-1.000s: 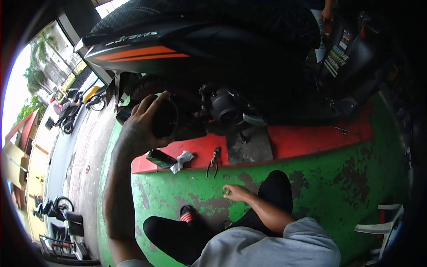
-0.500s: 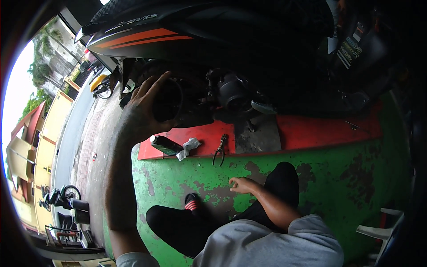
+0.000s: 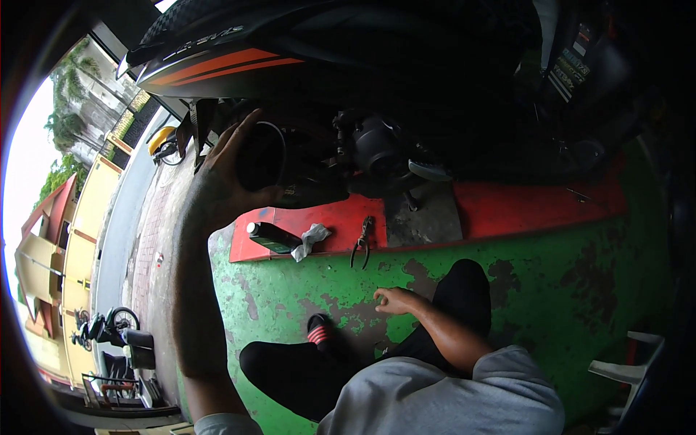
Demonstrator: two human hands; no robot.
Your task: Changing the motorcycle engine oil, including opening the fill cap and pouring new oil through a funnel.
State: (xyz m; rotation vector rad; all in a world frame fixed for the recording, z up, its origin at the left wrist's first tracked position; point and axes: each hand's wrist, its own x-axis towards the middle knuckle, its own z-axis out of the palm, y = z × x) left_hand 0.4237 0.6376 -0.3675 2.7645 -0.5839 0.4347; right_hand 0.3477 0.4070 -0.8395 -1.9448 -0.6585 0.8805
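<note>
My left hand [image 3: 230, 170] is raised beside the scooter's underside, its fingers and thumb curved around a round dark part with a thin ring-like rim [image 3: 283, 148]. Shadow hides what kind of part it is. The black scooter [image 3: 406, 65] with orange stripes fills the upper view. Near my right knee, my right hand [image 3: 395, 300] hangs empty, fingers loosely bent and apart. On the red platform [image 3: 536, 210] lie a dark bottle with a white cap [image 3: 272, 237], a crumpled white cloth [image 3: 312, 241] and pliers [image 3: 362, 239], whose handles reach past the platform's edge.
The green floor [image 3: 536, 326] has worn paint. A metal stand leg [image 3: 412, 201] rests on a dark plate [image 3: 435, 225] on the platform. A white plastic chair [image 3: 620, 370] is at the lower right. Parked motorbikes [image 3: 116, 330] and a street lie left.
My left hand has shifted slightly up and left with the round part, and its ring-like rim now catches more light. My right hand stays by the knee. The view has shifted slightly.
</note>
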